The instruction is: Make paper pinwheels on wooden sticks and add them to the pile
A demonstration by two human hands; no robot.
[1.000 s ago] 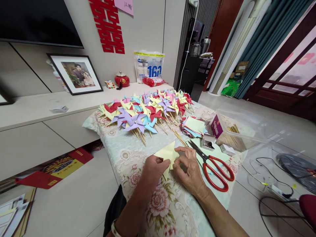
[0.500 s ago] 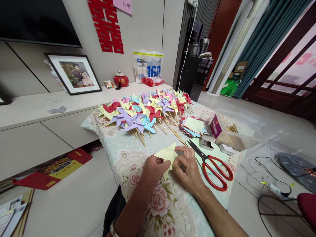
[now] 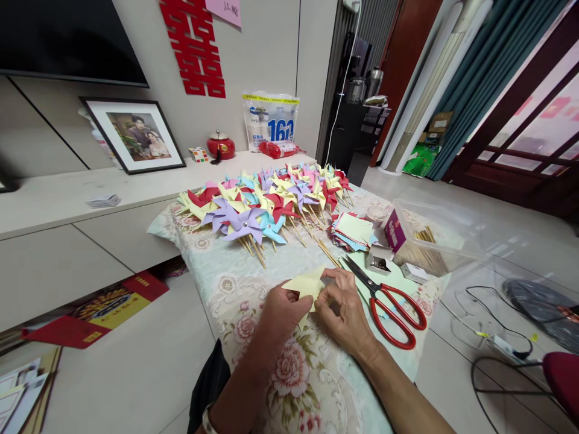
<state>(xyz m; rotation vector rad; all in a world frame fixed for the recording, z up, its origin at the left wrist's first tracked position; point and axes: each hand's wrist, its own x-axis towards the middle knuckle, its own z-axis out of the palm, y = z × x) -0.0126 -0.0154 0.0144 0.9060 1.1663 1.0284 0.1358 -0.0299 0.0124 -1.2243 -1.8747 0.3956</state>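
The person's left hand (image 3: 286, 308) pinches folded pale-yellow paper (image 3: 304, 283) over the floral tablecloth (image 3: 292, 371); the right hand (image 3: 344, 312) pinches its other side, I'd say to keep the folds gathered. Red-handled scissors (image 3: 374, 287) lie nearby, probably for easy reach.

Over the past second on my feed, the upper corner of the yellow paper (image 3: 304, 283) has dipped and leaned toward the right hand (image 3: 346, 313); my head view has also turned slightly, so the whole scene appears a touch further left
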